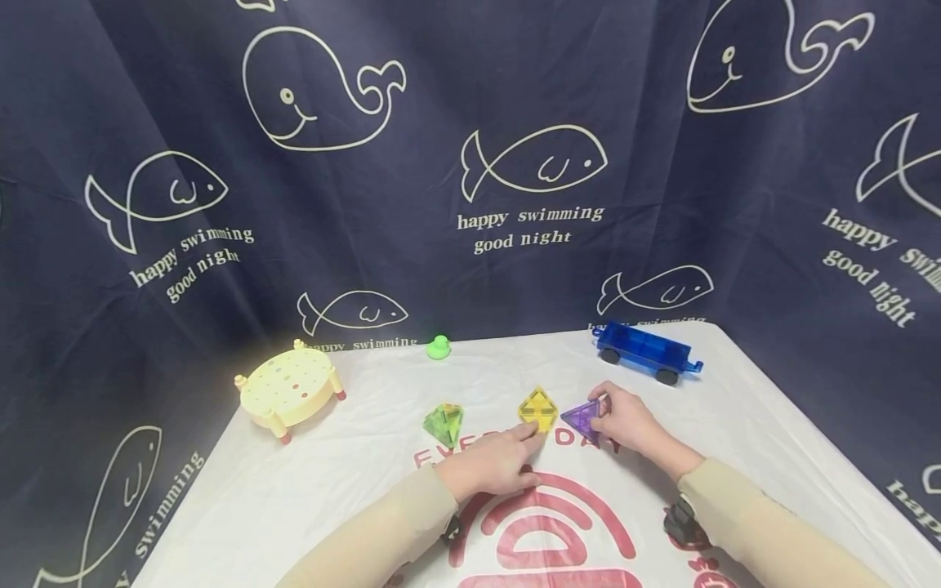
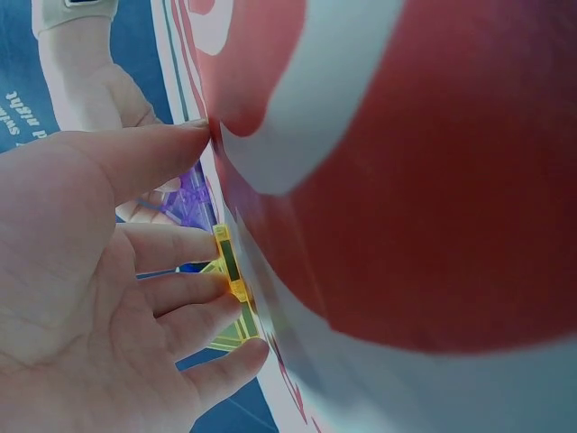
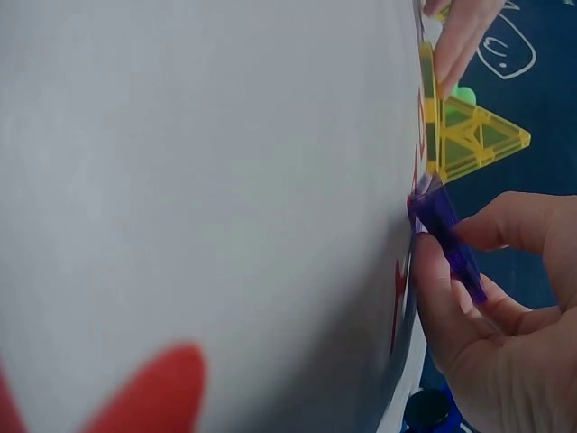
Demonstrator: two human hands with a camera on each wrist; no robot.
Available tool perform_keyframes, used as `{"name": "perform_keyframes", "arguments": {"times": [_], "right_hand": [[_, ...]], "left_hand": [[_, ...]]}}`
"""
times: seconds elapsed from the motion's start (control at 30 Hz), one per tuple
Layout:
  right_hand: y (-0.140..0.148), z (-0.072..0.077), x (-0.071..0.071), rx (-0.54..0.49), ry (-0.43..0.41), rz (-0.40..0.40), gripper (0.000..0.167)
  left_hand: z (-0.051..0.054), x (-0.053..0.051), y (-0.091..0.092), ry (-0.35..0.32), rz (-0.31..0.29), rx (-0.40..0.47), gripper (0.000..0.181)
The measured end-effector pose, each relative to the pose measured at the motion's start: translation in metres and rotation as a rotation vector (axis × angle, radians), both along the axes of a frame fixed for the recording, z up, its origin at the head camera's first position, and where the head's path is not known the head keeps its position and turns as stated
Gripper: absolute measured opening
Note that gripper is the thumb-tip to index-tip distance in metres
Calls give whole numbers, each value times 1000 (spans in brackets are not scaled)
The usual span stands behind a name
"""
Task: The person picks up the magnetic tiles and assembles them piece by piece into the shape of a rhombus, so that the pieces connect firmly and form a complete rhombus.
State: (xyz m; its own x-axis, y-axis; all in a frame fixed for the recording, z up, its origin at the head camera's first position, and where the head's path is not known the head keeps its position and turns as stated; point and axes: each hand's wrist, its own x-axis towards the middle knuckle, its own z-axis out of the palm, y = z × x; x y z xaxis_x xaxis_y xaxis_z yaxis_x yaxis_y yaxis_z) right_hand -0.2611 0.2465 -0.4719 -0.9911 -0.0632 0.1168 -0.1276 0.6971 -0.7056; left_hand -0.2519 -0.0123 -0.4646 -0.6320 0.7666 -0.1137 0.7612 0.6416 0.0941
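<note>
Fingertips of my left hand (image 1: pixel 494 462) rest on the near edge of yellow triangular magnetic tiles (image 1: pixel 538 408); the fingers are fairly straight and spread. The right wrist view shows one yellow tile lying flat and another yellow triangle (image 3: pixel 482 140) standing up from it. Just to the right, my right hand (image 1: pixel 625 418) pinches a purple triangular magnetic tile (image 1: pixel 582 418) between thumb and fingers. That purple tile (image 3: pixel 446 234) is tilted, one end close to the yellow tiles. Left of them stands a green triangular tile shape (image 1: pixel 444 425), apart from both hands.
A blue wheeled toy car base (image 1: pixel 647 351) stands at the back right. Near the back edge sits a small bright green piece (image 1: pixel 439 347). To the left is a cream, round toy with short legs (image 1: pixel 290 388). Patterned dark cloth (image 1: pixel 426 245) hangs behind the white-covered table (image 1: pixel 243 498).
</note>
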Motion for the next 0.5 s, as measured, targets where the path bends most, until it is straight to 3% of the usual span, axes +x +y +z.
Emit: {"name": "perform_keyframes", "arguments": {"times": [0.37, 0.5], "right_hand": [[-10, 0, 5, -41, -71, 12, 32], [-12, -2, 5, -43, -56, 29, 29]], "left_hand": [[2, 0, -1, -8, -9, 1, 69], [2, 0, -1, -1, -11, -3, 69]]}}
